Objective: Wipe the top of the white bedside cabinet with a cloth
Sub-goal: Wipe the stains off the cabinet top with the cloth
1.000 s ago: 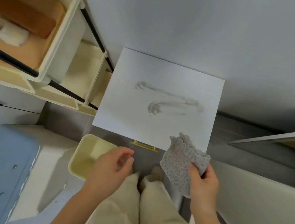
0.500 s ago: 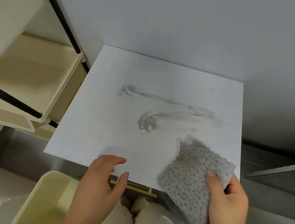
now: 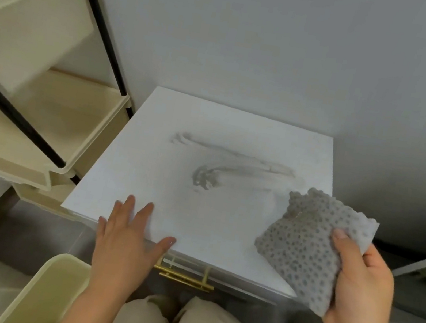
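Cabinet top: the flat white square top of the bedside cabinet (image 3: pixel 148 167) stands against the wall, bare but for grey smeared streaks (image 3: pixel 222 168) near its middle.
Cloth: a grey dimpled cloth (image 3: pixel 301 249), bunched, over the cabinet's front right corner.
Right hand (image 3: pixel 362 288): closed on the cloth.
Left hand (image 3: pixel 128 237): spread wide, fingers flat at the front edge.
Doing it well: flatten the cloth, press over the streaks, sweep toward the front edge; brace with the left.
Surroundings: cream storage rack (image 3: pixel 44 116) beside the left edge; gold drawer handle (image 3: pixel 184 277) below the front.
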